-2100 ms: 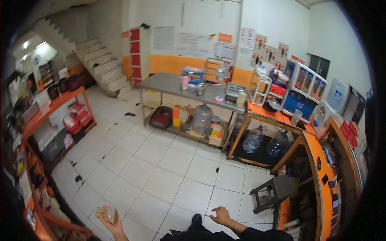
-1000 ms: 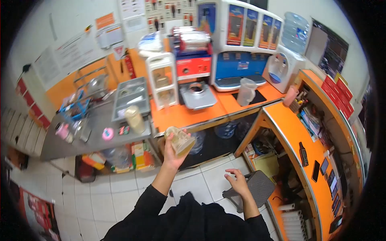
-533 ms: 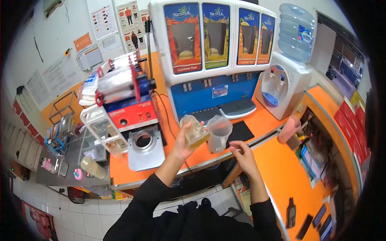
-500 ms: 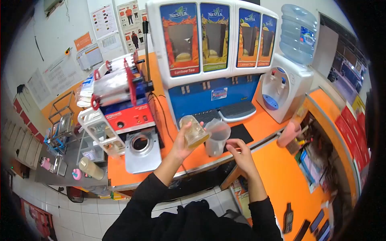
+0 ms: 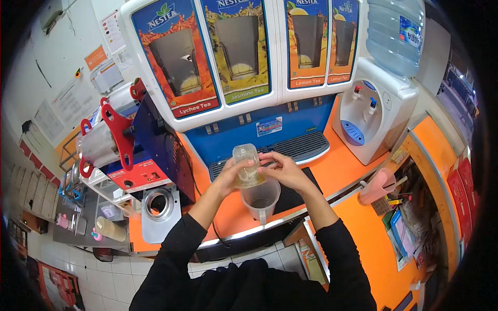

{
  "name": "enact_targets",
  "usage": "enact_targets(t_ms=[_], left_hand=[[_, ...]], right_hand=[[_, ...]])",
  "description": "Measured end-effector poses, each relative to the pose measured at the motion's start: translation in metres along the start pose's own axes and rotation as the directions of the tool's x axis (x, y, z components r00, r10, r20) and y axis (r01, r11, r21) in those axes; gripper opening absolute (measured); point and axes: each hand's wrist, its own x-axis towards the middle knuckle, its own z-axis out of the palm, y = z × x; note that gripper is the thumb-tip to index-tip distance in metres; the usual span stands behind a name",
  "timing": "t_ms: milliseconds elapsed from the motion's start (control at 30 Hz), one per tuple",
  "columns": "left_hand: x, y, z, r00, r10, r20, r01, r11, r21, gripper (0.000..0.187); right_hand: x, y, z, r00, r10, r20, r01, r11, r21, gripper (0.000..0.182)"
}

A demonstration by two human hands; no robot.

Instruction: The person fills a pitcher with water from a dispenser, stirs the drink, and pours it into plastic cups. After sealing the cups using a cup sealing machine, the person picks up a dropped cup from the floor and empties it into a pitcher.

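Observation:
My left hand (image 5: pixel 230 176) is wrapped round a clear jar (image 5: pixel 246 154) from its left side. The jar is tipped with its base up, and yellowish liquid shows in its lower part. From the right, my right hand (image 5: pixel 286 171) presses its curled fingers against the same jar. Directly beneath is a translucent measuring jug (image 5: pixel 270 201), upright on the orange counter with its handle toward me. A little dark-looking content or shadow shows at the jug's bottom. The jar's mouth is partly hidden by my hands and the jug's rim.
A tea dispenser (image 5: pixel 259 127) with a drip tray (image 5: pixel 298 146) stands behind the jug. Left is a cup sealing machine (image 5: pixel 140 176); right, a water dispenser (image 5: pixel 376 111). A black mat (image 5: pixel 296 196) lies beside the jug. A pink cup (image 5: pixel 376 186) stands on the right counter.
The jar has been turned base up and brought over the jug. My right hand has left the jug's side and moved up to the jar. The view has shifted closer to the dispenser.

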Motion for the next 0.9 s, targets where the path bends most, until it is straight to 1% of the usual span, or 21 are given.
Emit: enact_targets(t_ms=[33, 133, 333, 433, 533, 567, 633, 733, 833, 900], left_hand=[[0.001, 0.0, 0.001, 1.0, 0.001, -0.007, -0.001, 0.999, 0.048, 0.056], [0.002, 0.003, 0.005, 0.998, 0.07, 0.006, -0.07, 0.992, 0.106, 0.058], [0.013, 0.001, -0.009, 0.993, 0.12, -0.019, -0.109, 0.948, 0.299, 0.061], [0.015, 0.0, -0.013, 0.992, 0.128, -0.008, -0.118, 0.933, 0.339, 0.062], [0.015, -0.003, -0.016, 0.992, 0.122, -0.01, -0.112, 0.932, 0.344, 0.064], [0.014, -0.003, -0.016, 0.991, 0.135, -0.004, -0.124, 0.922, 0.366, 0.064], [0.015, -0.003, -0.017, 0.987, 0.161, 0.013, -0.152, 0.9, 0.409, 0.065], [0.014, 0.0, -0.018, 0.98, 0.176, 0.096, -0.2, 0.866, 0.459, 0.066], [0.015, -0.002, -0.018, 0.965, 0.206, 0.165, -0.261, 0.834, 0.487, 0.065], [0.016, -0.005, -0.018, 0.956, 0.226, 0.186, -0.289, 0.826, 0.484, 0.066]], right_hand=[[0.002, 0.001, 0.0, 1.0, -0.002, 0.007, 0.002, 1.0, -0.016, 0.046], [0.005, 0.004, 0.0, 1.0, -0.007, -0.008, 0.007, 0.999, -0.041, 0.046], [0.015, 0.008, 0.003, 0.999, -0.028, -0.035, 0.022, 0.987, -0.161, 0.042], [0.015, 0.002, 0.004, 0.999, 0.006, -0.048, -0.015, 0.981, -0.192, 0.039], [0.017, 0.006, 0.004, 0.999, -0.006, -0.036, -0.002, 0.98, -0.201, 0.036], [0.017, 0.009, 0.005, 0.999, -0.008, -0.039, 0.0, 0.982, -0.19, 0.038], [0.016, 0.011, 0.004, 0.999, -0.015, -0.049, 0.006, 0.985, -0.171, 0.041], [0.008, 0.007, 0.004, 0.999, -0.024, -0.037, 0.018, 0.988, -0.152, 0.04], [0.0, 0.006, 0.003, 0.999, 0.006, -0.033, -0.011, 0.989, -0.144, 0.038], [-0.003, 0.01, 0.003, 0.999, -0.014, -0.045, 0.008, 0.991, -0.134, 0.038]])
